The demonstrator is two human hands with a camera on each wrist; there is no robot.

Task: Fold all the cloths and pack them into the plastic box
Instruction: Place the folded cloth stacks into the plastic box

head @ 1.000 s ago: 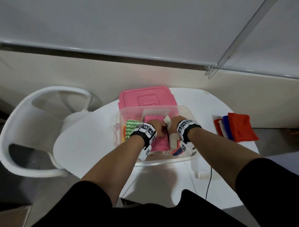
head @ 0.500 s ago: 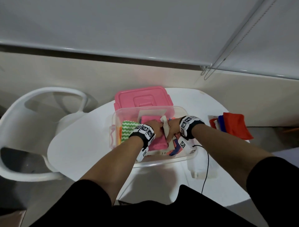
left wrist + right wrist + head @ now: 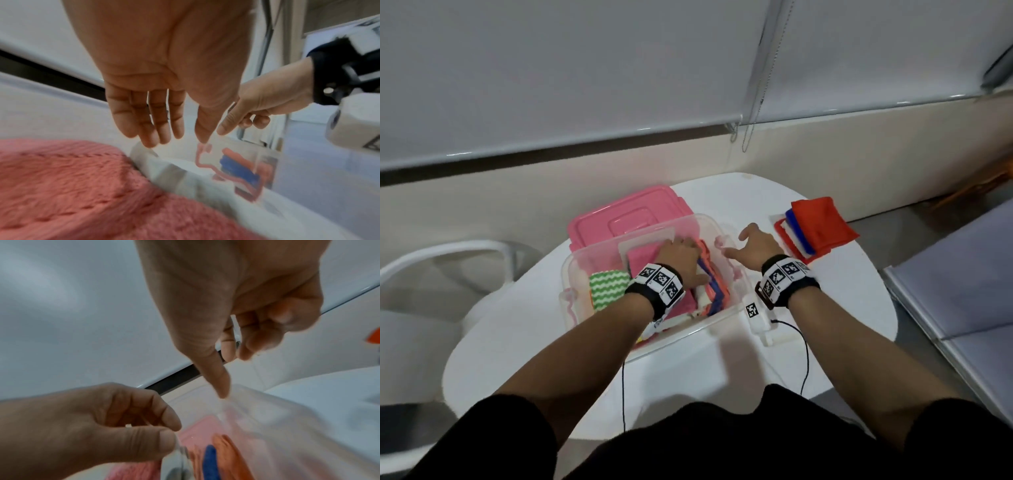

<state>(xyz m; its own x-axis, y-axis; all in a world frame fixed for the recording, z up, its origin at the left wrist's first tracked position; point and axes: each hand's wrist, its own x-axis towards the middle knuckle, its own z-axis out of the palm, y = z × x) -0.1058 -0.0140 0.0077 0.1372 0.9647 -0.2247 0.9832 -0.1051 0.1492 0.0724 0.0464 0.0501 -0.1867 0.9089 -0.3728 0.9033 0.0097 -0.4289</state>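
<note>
A clear plastic box stands mid-table with a pink cloth, a green-and-white zigzag cloth and upright orange and blue cloths inside. My left hand is in the box. In the left wrist view its straight fingers touch a white cloth beside the pink cloth. My right hand hovers outside, just past the box's right rim, fingers loosely curled and holding nothing. A pile topped by a red cloth lies on the table to its right.
The pink lid lies behind the box. The round white table carries a black cable near its front. A white chair stands at the left, a grey seat at the right.
My right hand has let go of the white cloth, come out of the box and moved right toward the pile. The left hand stays in the box.
</note>
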